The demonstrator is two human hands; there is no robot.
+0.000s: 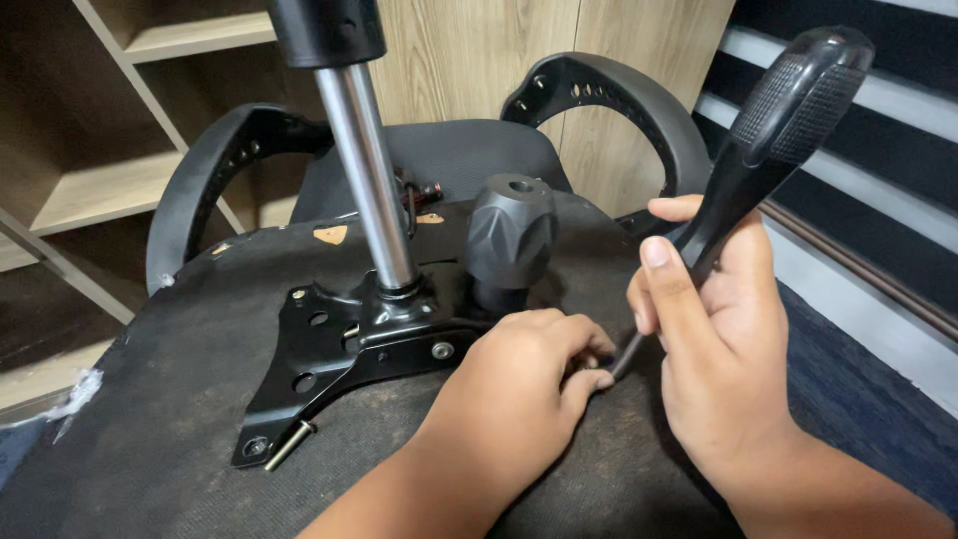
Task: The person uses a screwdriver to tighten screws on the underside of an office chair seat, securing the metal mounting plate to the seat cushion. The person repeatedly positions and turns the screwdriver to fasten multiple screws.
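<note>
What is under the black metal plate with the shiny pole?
The metal plate lies on the chair's dark fabric underside. A loose bolt pokes out at its corner. What lies beneath the plate is covered.

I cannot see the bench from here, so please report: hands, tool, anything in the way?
Right hand gripping black screwdriver. Left hand pinching at its tip, on metal plate of upturned chair. Tip hidden. Black knob close behind; loose bolt at plate corner.

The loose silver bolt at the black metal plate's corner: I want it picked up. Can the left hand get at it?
Probably yes: the loose silver bolt lies uncovered on the seat underside, and the left hand sits nearby with nothing between, though its fingers are occupied.
</note>
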